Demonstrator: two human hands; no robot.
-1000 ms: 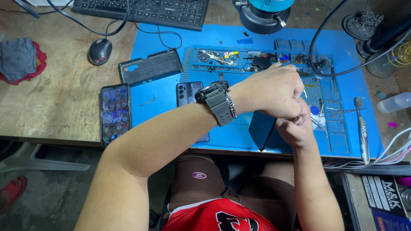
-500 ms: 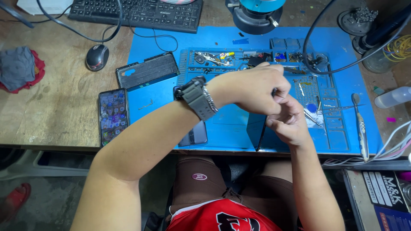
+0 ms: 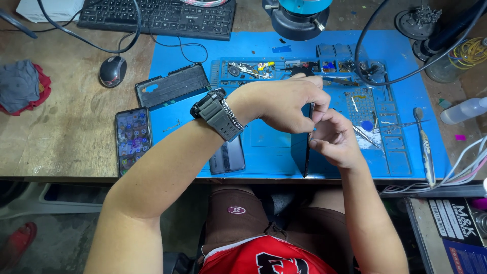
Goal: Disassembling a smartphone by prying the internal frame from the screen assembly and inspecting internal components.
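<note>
A dark phone [image 3: 300, 152] stands on edge over the blue work mat [image 3: 269, 147], held between both hands. My left hand [image 3: 281, 101], with a grey wristwatch [image 3: 217, 114] on its wrist, grips the phone's upper end from the left. My right hand [image 3: 335, 139] pinches the phone's right edge, its fingertips against those of the left hand. Another phone lies back up [image 3: 227, 157] on the mat under my left forearm.
A lit phone [image 3: 133, 138] lies on the wooden table left of the mat, a black phone case [image 3: 172, 86] above it. Mouse [image 3: 112, 71], keyboard [image 3: 162, 18], microscope base [image 3: 297, 18], tweezers [image 3: 401, 124], a screwdriver [image 3: 425, 147], a bottle [image 3: 464, 110] and cables surround the mat.
Both hands with the phone have shifted slightly left and up in view, and the phone now stands more clearly on edge between them.
</note>
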